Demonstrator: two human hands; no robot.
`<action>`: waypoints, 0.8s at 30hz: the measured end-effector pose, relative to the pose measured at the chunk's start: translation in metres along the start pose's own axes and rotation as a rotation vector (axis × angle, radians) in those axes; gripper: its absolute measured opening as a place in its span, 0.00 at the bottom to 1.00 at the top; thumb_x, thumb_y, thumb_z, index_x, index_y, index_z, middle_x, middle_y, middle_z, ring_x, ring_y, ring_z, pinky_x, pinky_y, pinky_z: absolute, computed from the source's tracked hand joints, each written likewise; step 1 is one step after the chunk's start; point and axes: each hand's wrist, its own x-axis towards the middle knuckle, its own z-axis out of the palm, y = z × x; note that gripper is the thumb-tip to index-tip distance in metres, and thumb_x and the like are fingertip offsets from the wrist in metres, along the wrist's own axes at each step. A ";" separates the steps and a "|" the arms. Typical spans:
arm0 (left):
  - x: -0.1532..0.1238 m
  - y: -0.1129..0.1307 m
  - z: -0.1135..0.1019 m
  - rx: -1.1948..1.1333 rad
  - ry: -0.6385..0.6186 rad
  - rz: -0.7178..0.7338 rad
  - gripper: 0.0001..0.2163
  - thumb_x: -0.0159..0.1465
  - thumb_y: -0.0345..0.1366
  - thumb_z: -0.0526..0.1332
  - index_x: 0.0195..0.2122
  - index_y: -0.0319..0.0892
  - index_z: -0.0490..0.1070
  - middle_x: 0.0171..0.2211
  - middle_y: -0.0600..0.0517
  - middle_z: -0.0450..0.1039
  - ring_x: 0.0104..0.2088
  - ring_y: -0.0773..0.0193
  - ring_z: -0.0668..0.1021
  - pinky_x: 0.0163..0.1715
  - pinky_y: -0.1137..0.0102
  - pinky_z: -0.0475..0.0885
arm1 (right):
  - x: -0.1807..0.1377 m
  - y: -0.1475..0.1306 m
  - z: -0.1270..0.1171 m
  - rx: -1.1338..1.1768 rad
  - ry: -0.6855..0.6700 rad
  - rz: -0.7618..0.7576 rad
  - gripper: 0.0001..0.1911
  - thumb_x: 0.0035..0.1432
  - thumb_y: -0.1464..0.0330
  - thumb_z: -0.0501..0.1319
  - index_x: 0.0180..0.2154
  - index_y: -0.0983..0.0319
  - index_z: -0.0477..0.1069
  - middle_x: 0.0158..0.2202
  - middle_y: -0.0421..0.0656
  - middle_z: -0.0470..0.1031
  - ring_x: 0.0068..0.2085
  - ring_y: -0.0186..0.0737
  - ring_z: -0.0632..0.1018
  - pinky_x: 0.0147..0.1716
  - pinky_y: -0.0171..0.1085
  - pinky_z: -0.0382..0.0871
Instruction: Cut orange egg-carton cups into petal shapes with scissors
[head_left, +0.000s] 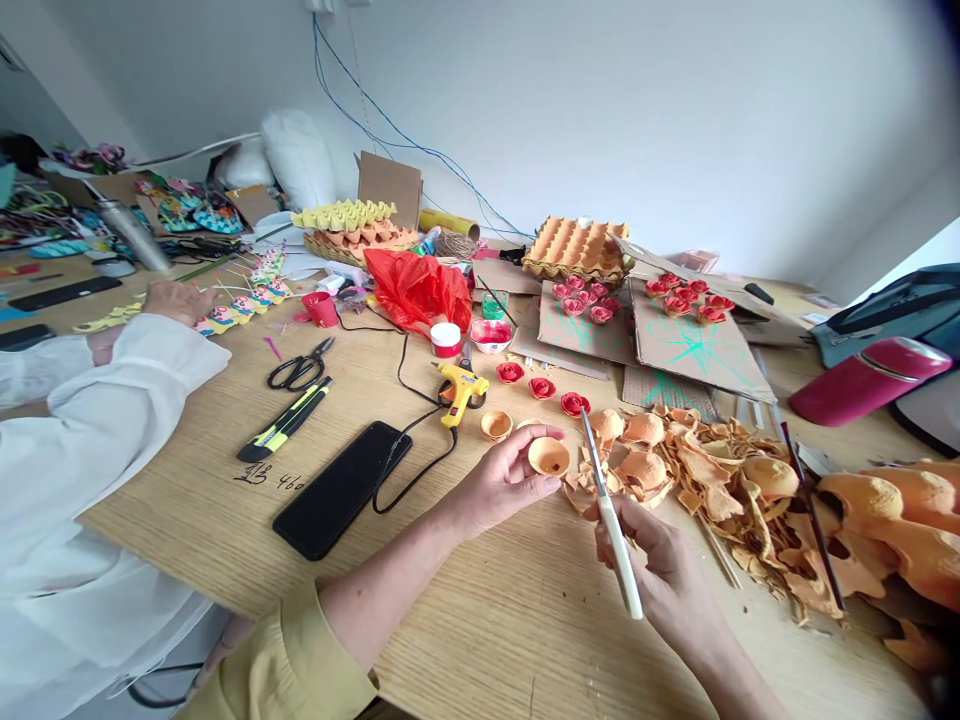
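Observation:
My left hand [502, 478] holds a small orange cup cut from an egg carton [549, 457] between thumb and fingers, its opening towards me. There is a dark spot in its bottom. In my right hand [660, 560] are white-handled scissors [619, 555], seen edge-on, with the metal blades pointing up and away, just right of the cup. Another cut cup [496, 426] sits on the table beyond my left hand. Several red paper roses, one of them [574, 404] near the blade tips, stand in a slanting row. Orange carton scraps [720, 475] lie to the right.
A yellow glue gun [459, 393], a black phone [341, 490], a utility knife [285, 420] and black scissors [300, 367] lie to the left. A co-worker's white sleeve [127, 390] reaches in there. Cardboard with roses [701, 350] and a red bottle [870, 380] stand right.

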 end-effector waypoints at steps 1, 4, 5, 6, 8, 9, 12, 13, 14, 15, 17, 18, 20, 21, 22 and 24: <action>0.000 0.001 0.001 0.003 0.001 0.010 0.21 0.58 0.40 0.70 0.52 0.44 0.69 0.55 0.46 0.69 0.55 0.57 0.73 0.53 0.65 0.70 | 0.000 0.000 0.000 0.005 -0.001 0.003 0.19 0.65 0.54 0.55 0.29 0.60 0.67 0.23 0.38 0.66 0.26 0.36 0.69 0.25 0.34 0.66; 0.000 0.002 0.002 0.038 0.013 0.033 0.20 0.57 0.39 0.71 0.48 0.42 0.69 0.50 0.47 0.70 0.51 0.59 0.75 0.50 0.67 0.71 | 0.000 -0.001 0.000 0.011 0.005 0.012 0.19 0.65 0.53 0.55 0.28 0.59 0.65 0.23 0.38 0.67 0.26 0.37 0.69 0.25 0.34 0.66; 0.000 0.002 0.002 0.044 0.010 0.024 0.19 0.58 0.39 0.70 0.47 0.42 0.68 0.48 0.48 0.71 0.47 0.62 0.76 0.46 0.68 0.72 | 0.000 -0.001 0.000 0.010 0.008 0.012 0.19 0.65 0.53 0.55 0.28 0.59 0.65 0.23 0.38 0.67 0.26 0.37 0.69 0.25 0.34 0.66; 0.000 0.001 0.002 0.039 -0.001 0.009 0.18 0.59 0.39 0.69 0.48 0.43 0.67 0.47 0.48 0.71 0.43 0.64 0.76 0.41 0.70 0.72 | 0.000 -0.002 0.001 0.007 0.008 0.011 0.19 0.65 0.53 0.55 0.27 0.59 0.64 0.23 0.38 0.67 0.26 0.37 0.69 0.25 0.34 0.66; 0.000 -0.001 0.001 0.005 -0.034 -0.017 0.18 0.62 0.38 0.66 0.51 0.44 0.65 0.46 0.48 0.71 0.36 0.68 0.76 0.33 0.72 0.70 | 0.000 -0.002 0.001 -0.004 0.004 0.006 0.20 0.65 0.53 0.55 0.26 0.59 0.63 0.23 0.39 0.67 0.26 0.37 0.69 0.25 0.35 0.66; 0.000 -0.003 0.000 -0.015 -0.046 -0.021 0.18 0.62 0.37 0.65 0.52 0.44 0.64 0.47 0.48 0.71 0.34 0.69 0.75 0.31 0.73 0.69 | 0.000 -0.002 0.001 -0.010 0.001 0.005 0.20 0.65 0.53 0.55 0.26 0.59 0.63 0.23 0.39 0.68 0.26 0.37 0.70 0.25 0.35 0.66; 0.000 -0.005 -0.002 -0.070 -0.070 -0.016 0.23 0.60 0.31 0.65 0.57 0.47 0.63 0.49 0.47 0.70 0.37 0.67 0.75 0.31 0.73 0.68 | 0.000 -0.002 0.001 -0.016 -0.002 0.008 0.20 0.65 0.54 0.54 0.26 0.59 0.63 0.23 0.39 0.68 0.26 0.37 0.70 0.26 0.35 0.66; 0.000 -0.005 -0.002 -0.090 -0.082 -0.018 0.25 0.60 0.30 0.64 0.58 0.48 0.63 0.49 0.47 0.69 0.38 0.66 0.75 0.31 0.73 0.69 | 0.000 -0.001 0.001 -0.014 -0.001 0.005 0.20 0.65 0.54 0.54 0.27 0.59 0.63 0.23 0.39 0.68 0.26 0.37 0.70 0.26 0.35 0.66; 0.000 -0.005 -0.002 -0.109 -0.096 -0.021 0.26 0.60 0.30 0.64 0.59 0.48 0.62 0.50 0.47 0.69 0.39 0.66 0.75 0.31 0.73 0.69 | 0.000 0.000 0.001 -0.012 0.000 0.002 0.19 0.66 0.54 0.54 0.27 0.59 0.64 0.24 0.39 0.68 0.26 0.37 0.70 0.26 0.34 0.66; 0.000 -0.005 -0.002 -0.124 -0.110 -0.022 0.25 0.61 0.30 0.63 0.59 0.48 0.62 0.51 0.46 0.68 0.40 0.65 0.76 0.31 0.72 0.69 | 0.000 0.000 0.001 -0.010 0.000 -0.002 0.19 0.66 0.54 0.54 0.27 0.59 0.64 0.24 0.39 0.68 0.26 0.37 0.70 0.26 0.34 0.66; 0.000 -0.004 -0.003 -0.141 -0.134 -0.020 0.22 0.64 0.31 0.61 0.59 0.48 0.62 0.52 0.46 0.68 0.39 0.65 0.76 0.32 0.72 0.69 | -0.001 0.001 0.000 -0.009 -0.002 -0.009 0.19 0.66 0.54 0.54 0.28 0.59 0.65 0.24 0.38 0.68 0.27 0.36 0.70 0.26 0.34 0.66; -0.001 -0.003 -0.003 -0.145 -0.145 -0.021 0.20 0.65 0.32 0.60 0.58 0.48 0.62 0.52 0.46 0.68 0.39 0.66 0.77 0.32 0.72 0.70 | -0.001 0.001 0.000 -0.010 -0.003 -0.011 0.18 0.66 0.54 0.54 0.29 0.59 0.66 0.24 0.38 0.68 0.27 0.36 0.70 0.26 0.34 0.66; -0.001 -0.002 -0.004 -0.162 -0.159 -0.027 0.18 0.66 0.32 0.60 0.57 0.48 0.63 0.51 0.46 0.68 0.39 0.66 0.77 0.33 0.71 0.70 | -0.001 0.001 0.000 -0.015 -0.002 -0.014 0.18 0.66 0.54 0.54 0.29 0.59 0.66 0.24 0.38 0.68 0.27 0.36 0.69 0.26 0.34 0.66; 0.000 -0.002 -0.004 -0.176 -0.158 -0.033 0.17 0.66 0.32 0.60 0.56 0.47 0.63 0.50 0.47 0.69 0.40 0.66 0.77 0.33 0.71 0.70 | -0.001 0.000 0.000 -0.017 0.000 -0.016 0.18 0.66 0.54 0.54 0.29 0.59 0.66 0.24 0.38 0.68 0.27 0.36 0.69 0.26 0.34 0.66; 0.000 -0.001 -0.004 -0.193 -0.150 -0.041 0.18 0.65 0.31 0.61 0.56 0.47 0.64 0.50 0.47 0.69 0.40 0.65 0.77 0.34 0.71 0.70 | -0.001 0.000 0.000 -0.019 0.002 -0.020 0.18 0.66 0.55 0.54 0.29 0.59 0.65 0.24 0.38 0.67 0.26 0.36 0.69 0.26 0.34 0.66; 0.000 -0.001 -0.005 -0.232 -0.124 -0.059 0.21 0.63 0.30 0.62 0.57 0.47 0.65 0.51 0.46 0.69 0.41 0.65 0.76 0.34 0.71 0.69 | -0.001 0.000 0.000 -0.024 0.007 -0.026 0.18 0.66 0.55 0.54 0.28 0.59 0.65 0.24 0.38 0.67 0.26 0.36 0.69 0.27 0.34 0.65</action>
